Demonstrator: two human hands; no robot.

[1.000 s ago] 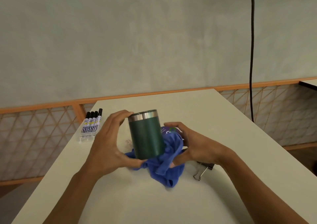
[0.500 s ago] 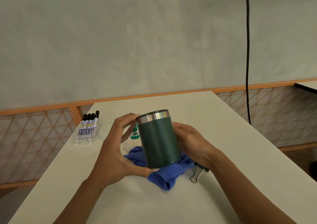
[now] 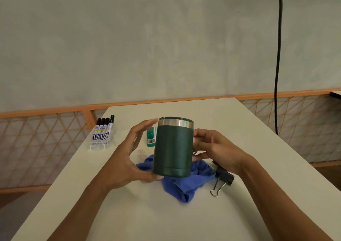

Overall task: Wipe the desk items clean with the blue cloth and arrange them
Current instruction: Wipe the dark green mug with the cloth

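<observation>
Two hands clasp the matte dark-green steel-rimmed cylindrical tumbler (image 3: pixel 172 148): left hand (image 3: pixel 125 159) spans base to rim, right hand (image 3: pixel 217 148) curls round its side; crumpled soft blue cloth (image 3: pixel 191 183) lies beneath.

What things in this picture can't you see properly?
In the head view:
- Inside of the green cup: seen from the side, so its own wall hides it.
- Middle of the blue cloth: behind the cup.
- Print on the markers and the small green item: too small to read.
- Whether the right hand pinches the cloth: the cup covers that spot.
- Part of the binder clip: under the right wrist.
</observation>
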